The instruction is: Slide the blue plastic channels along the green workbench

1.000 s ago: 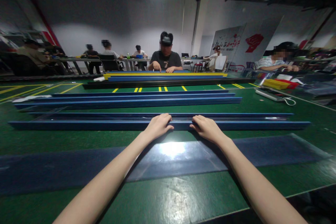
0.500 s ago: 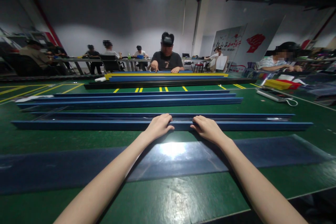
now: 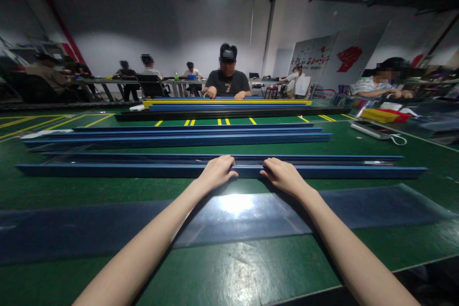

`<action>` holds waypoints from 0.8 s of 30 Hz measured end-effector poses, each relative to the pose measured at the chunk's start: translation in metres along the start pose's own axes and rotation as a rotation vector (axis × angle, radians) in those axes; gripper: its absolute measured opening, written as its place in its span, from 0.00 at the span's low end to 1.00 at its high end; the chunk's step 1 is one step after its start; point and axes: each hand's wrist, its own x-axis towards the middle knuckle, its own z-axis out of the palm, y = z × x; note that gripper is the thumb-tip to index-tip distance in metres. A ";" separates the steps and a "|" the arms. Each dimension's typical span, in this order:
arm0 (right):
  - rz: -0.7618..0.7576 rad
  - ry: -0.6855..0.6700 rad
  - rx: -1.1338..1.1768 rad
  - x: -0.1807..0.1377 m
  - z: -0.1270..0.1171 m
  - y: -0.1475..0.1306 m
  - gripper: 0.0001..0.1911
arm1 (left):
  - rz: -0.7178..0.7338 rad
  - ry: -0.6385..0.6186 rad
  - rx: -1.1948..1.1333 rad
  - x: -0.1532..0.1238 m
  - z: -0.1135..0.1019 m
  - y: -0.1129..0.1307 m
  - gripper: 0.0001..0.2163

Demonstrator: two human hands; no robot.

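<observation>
A long blue strip with raised edges, like a channel (image 3: 125,170), lies crosswise on the green table (image 3: 244,267). My left hand (image 3: 219,172) is closed over its near edge just left of the middle, thumb on the near side and fingers over the top. A short way to the right, my right hand (image 3: 281,174) grips the same edge in the same manner. Fingertips of both hands are partly hidden behind the edge. Between my forearms and under them, a clear bluish plastic sheet (image 3: 143,222) lies flat, with a bright lamp reflection on it.
Beyond lie more blue strips (image 3: 179,140), then a black strip (image 3: 233,114) and a yellow one (image 3: 225,103). A co-worker (image 3: 229,81) sits across the table. At right are a white-cased device with a loop (image 3: 373,130) and a yellow tray (image 3: 382,115).
My hands and the blue strip keep the same place. Across the table, the co-worker's hand on the left side has shifted slightly and its fingers have curled in.
</observation>
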 end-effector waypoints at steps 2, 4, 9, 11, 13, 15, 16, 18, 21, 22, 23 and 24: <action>0.000 0.001 0.000 0.000 0.000 0.000 0.09 | 0.001 0.001 -0.003 0.000 0.001 0.000 0.08; -0.006 0.007 0.000 0.000 0.001 0.000 0.09 | 0.002 0.002 -0.007 0.000 0.002 -0.001 0.07; -0.015 0.020 -0.003 -0.001 0.002 0.001 0.09 | 0.001 0.002 -0.007 0.000 0.002 -0.001 0.08; -0.016 0.020 -0.003 0.000 0.001 0.001 0.09 | 0.005 0.006 -0.002 0.000 0.001 -0.001 0.08; -0.016 0.017 -0.001 0.000 0.001 0.001 0.09 | 0.005 0.008 0.001 0.000 0.001 -0.001 0.07; -0.014 0.016 -0.004 0.000 0.001 0.001 0.09 | 0.001 0.006 0.001 0.000 0.001 0.000 0.07; -0.013 0.016 -0.006 0.000 0.001 0.001 0.09 | 0.000 0.004 0.000 0.000 0.001 0.000 0.07; -0.014 0.017 -0.010 0.000 0.001 0.001 0.09 | 0.000 0.001 -0.002 0.000 0.000 0.000 0.07; -0.019 0.020 -0.008 0.000 0.002 0.001 0.09 | 0.008 0.003 -0.002 0.000 0.000 0.000 0.07; -0.018 0.020 -0.007 0.000 0.002 0.001 0.09 | 0.009 0.005 -0.001 -0.001 0.000 0.000 0.07; -0.016 0.019 -0.005 0.000 0.002 0.001 0.09 | 0.008 0.005 0.000 -0.001 0.000 0.000 0.07; -0.014 0.017 -0.005 0.000 0.002 0.001 0.09 | 0.007 0.004 0.002 -0.001 0.001 0.000 0.07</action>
